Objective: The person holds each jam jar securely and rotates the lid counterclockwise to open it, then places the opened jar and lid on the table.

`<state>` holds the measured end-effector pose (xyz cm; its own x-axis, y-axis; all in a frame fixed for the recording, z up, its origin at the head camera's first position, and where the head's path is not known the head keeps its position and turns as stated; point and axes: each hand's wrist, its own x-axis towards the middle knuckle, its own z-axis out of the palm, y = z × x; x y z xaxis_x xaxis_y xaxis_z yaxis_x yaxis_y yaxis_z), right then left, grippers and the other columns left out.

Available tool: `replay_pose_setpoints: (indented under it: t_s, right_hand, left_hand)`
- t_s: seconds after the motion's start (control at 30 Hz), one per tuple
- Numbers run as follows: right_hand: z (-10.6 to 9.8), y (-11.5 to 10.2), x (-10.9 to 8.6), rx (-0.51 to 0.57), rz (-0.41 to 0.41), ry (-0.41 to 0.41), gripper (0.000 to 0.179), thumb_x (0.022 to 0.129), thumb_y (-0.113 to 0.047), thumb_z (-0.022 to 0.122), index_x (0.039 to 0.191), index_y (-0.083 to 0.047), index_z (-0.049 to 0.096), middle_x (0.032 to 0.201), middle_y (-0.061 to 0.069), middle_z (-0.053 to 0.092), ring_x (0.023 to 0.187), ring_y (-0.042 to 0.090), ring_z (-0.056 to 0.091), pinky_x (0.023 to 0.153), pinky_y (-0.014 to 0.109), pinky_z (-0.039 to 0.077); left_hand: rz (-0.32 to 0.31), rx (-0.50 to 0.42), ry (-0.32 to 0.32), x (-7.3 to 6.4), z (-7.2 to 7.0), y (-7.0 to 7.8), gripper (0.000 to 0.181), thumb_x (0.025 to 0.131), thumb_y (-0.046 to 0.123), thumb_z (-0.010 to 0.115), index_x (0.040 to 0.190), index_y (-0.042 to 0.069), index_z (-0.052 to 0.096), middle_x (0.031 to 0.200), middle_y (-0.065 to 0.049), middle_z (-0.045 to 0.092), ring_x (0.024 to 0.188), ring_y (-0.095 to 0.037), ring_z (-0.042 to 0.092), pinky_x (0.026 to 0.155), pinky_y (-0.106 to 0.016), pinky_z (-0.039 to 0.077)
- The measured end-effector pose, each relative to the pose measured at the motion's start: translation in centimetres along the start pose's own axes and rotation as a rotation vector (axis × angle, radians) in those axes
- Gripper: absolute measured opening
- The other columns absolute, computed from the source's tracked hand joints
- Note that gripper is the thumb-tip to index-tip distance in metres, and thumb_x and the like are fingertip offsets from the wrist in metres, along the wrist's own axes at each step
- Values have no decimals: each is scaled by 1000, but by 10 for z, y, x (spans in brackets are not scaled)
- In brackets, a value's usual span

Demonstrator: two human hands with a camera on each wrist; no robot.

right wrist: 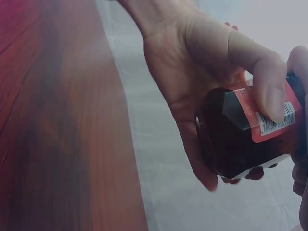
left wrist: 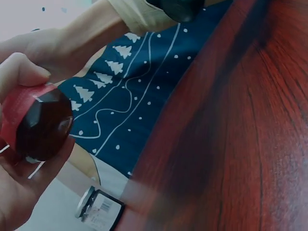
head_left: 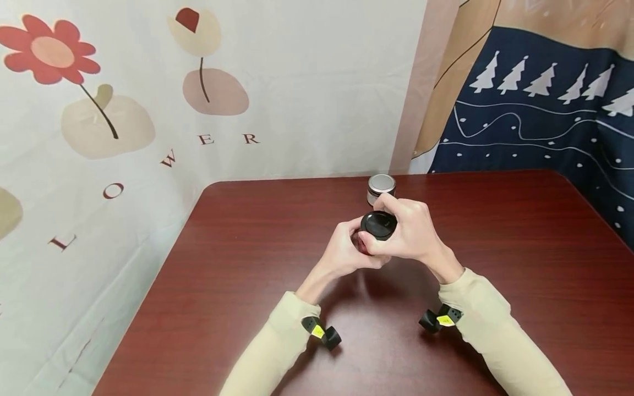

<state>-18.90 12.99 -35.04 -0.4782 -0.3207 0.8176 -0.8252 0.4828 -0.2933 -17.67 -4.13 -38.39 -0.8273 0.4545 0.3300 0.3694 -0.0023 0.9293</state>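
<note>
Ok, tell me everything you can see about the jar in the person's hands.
The jar has a body that looks like dark, shiny glass, a red label with a barcode, and a round black lid on top. It is held above the reddish-brown table, lid uppermost, though its exact tilt is unclear. The left hand grips the body, thumb over the label, while the right hand grips the lid.

Wood-grain red table (head_left: 257,247). Silver-lidded jar (head_left: 381,184) near table's far edge. White flower-print cloth (head_left: 317,104) behind table, navy tree-print cloth (head_left: 540,124) behind table's right end.
</note>
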Motion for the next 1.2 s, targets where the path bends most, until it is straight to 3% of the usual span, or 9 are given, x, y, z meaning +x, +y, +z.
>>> replay_pose_setpoints:
  t_s: [0.13,0.3,0.4,0.6,0.73,0.87,1.2]
  right_hand:
    - [1,-3,0,-13,43,17,35,70,-39,70,85,-9,60,62,-3,56,54,8,49,47,29,40]
    - [2,-5,0,22,59,-14,34,68,-37,71,86,-10,61,64,-4,56,56,7,49,49,27,40]
    - [0,-7,0,29,18,-45,32,67,-37,71,85,-12,62,64,-6,55,55,9,48,49,28,40]
    - [-4,-14,4,-24,-80,-87,32,67,-41,69,81,-14,59,61,-6,52,52,14,47,46,32,39]
    - [-6,-19,5,6,-109,-104,30,69,-41,69,80,-15,59,63,-7,54,54,13,47,48,31,40]
    - [-11,-24,5,64,-144,-121,30,74,-44,67,81,-15,60,65,-8,54,57,11,48,51,29,41]
    - [-18,-22,8,144,-172,-200,33,78,-46,70,86,-16,62,69,-9,54,62,8,49,57,26,42]
  left_hand:
    - [22,-45,-20,1,4,-2,51,68,-10,78,116,-5,64,96,-13,69,80,-12,61,76,-24,52]
    - [4,-108,-49,0,8,0,48,70,-10,76,116,-8,62,97,-16,68,83,-12,62,79,-26,54]
    - [12,-100,-82,-1,8,1,44,68,-10,76,110,-9,64,92,-15,68,80,-12,62,76,-26,53]
    - [78,6,-141,-4,4,3,37,64,-8,77,99,-6,65,83,-10,67,71,-8,59,67,-24,51]
    - [76,18,-212,-6,1,6,36,64,-6,80,97,-5,64,81,-4,65,70,-5,57,66,-24,51]
    - [83,5,-297,-7,-1,13,33,65,-5,82,93,-3,63,76,-1,62,67,-7,55,63,-25,49]
    - [54,-102,-394,-6,-1,18,28,65,-11,77,84,-4,58,70,2,54,63,-11,49,59,-25,43]
